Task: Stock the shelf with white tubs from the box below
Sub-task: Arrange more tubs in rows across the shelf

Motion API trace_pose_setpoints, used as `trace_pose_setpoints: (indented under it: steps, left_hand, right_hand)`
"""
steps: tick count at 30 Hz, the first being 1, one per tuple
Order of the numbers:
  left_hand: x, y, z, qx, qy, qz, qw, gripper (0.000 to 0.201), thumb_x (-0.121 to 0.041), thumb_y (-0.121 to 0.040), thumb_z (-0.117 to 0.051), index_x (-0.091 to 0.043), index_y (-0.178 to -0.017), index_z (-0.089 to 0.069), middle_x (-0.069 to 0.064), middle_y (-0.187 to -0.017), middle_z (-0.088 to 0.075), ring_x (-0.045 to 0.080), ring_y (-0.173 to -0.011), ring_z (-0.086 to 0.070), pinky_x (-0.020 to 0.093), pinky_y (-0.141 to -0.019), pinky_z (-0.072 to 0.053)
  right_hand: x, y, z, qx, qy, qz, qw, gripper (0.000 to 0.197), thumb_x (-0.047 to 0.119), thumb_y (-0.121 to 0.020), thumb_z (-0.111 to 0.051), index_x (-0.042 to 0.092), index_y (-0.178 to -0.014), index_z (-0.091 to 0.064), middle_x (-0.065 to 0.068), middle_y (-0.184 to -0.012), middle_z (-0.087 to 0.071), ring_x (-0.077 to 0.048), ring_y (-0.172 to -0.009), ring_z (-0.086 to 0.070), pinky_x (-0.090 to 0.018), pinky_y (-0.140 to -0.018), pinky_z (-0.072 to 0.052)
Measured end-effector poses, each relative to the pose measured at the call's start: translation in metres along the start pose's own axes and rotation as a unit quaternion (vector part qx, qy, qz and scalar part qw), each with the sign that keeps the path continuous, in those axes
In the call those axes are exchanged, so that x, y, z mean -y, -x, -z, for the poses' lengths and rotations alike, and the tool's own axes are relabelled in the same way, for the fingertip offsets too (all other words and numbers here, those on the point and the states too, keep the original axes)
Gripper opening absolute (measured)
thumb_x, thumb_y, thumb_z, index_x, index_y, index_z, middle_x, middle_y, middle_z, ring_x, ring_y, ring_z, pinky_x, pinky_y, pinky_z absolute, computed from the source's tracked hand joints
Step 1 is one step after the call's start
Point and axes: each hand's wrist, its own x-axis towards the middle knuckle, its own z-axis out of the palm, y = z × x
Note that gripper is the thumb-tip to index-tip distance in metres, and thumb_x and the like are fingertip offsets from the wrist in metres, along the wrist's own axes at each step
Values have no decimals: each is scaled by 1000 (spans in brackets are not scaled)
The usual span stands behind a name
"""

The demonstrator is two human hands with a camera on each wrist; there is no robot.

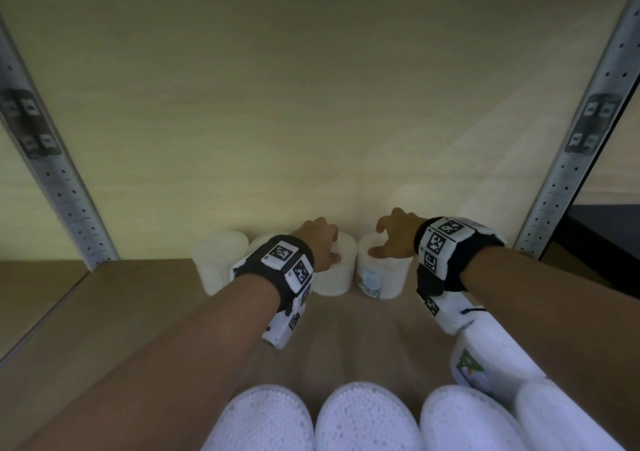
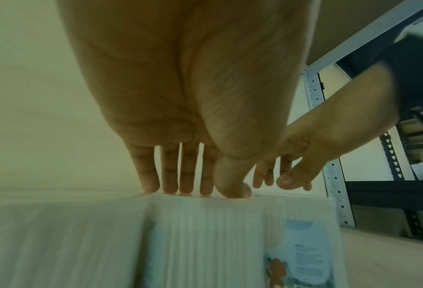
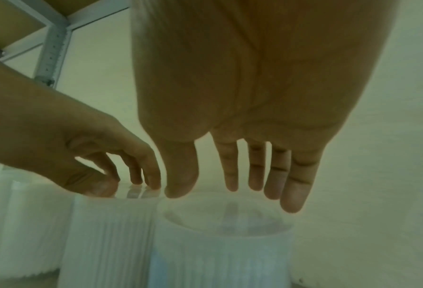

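Note:
Several white ribbed tubs stand in a row at the back of the wooden shelf point(image 1: 104, 312). My left hand point(image 1: 325, 246) is over one tub point(image 1: 334, 277); in the left wrist view its straight fingers point(image 2: 168, 187) and thumb touch the lid of that tub point(image 2: 205, 233). My right hand point(image 1: 391, 239) is over the neighbouring tub point(image 1: 381, 277), which has a blue label. In the right wrist view its straight fingers point(image 3: 279, 194) hover just above that tub point(image 3: 220, 243), holding nothing. The left hand point(image 3: 131, 183) shows beside it on its own tub point(image 3: 107, 233).
Two more tubs point(image 1: 220, 263) stand left of the hands against the pale back wall. More white tubs point(image 1: 367, 419) fill the near bottom edge, one with a label point(image 1: 485, 357) under my right forearm. Perforated metal uprights point(image 1: 59, 180) point(image 1: 571, 159) bound the bay.

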Motion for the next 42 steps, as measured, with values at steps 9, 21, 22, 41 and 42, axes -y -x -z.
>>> trace_pose_setpoints:
  steps: [9, 21, 22, 41, 42]
  left_hand:
    - [0, -1, 0, 4, -3, -2, 1000, 45, -33, -94, -53, -9, -132, -45, 13, -135, -40, 30, -122, -44, 38, -100, -40]
    - [-1, -1, 0, 5, -5, 2, 1000, 46, -33, -94, -54, -9, -133, -45, 12, -136, -40, 30, -123, -44, 39, -101, -41]
    - [-1, -1, 0, 6, -6, 3, 1000, 46, -33, -94, -53, -9, -133, -45, 13, -136, -40, 30, -123, -43, 39, -101, -41]
    - [-1, 0, 0, 2, -5, -3, 1000, 45, -33, -94, -53, -9, -132, -45, 13, -136, -40, 30, -125, -42, 39, -101, -39]
    - [-1, 1, 0, 0, -6, -4, 1000, 45, -33, -94, -54, -9, -132, -45, 13, -136, -40, 30, -125, -42, 39, -100, -39]
  right_hand:
    - [-1, -1, -3, 28, -2, -4, 1000, 68, 49, -91, -54, 13, -144, -33, -12, -145, -32, -31, -131, -41, -40, -108, -38]
    - [-9, 2, 5, 45, -60, 47, 996, 65, 10, -88, -64, 17, -146, -35, -6, -150, -37, -24, -136, -40, -30, -105, -38]
    - [-8, 3, 6, 39, -66, 48, 996, 68, 8, -86, -65, 17, -146, -34, -6, -150, -36, -24, -136, -40, -32, -105, -39]
    - [-5, 0, 5, 49, 1, 35, 998, 64, 27, -91, -62, 12, -146, -32, -10, -149, -32, -26, -135, -39, -35, -109, -35]
    - [-5, 0, 5, 51, -3, 45, 998, 64, 22, -90, -63, 13, -146, -32, -9, -150, -31, -25, -137, -37, -33, -109, -34]
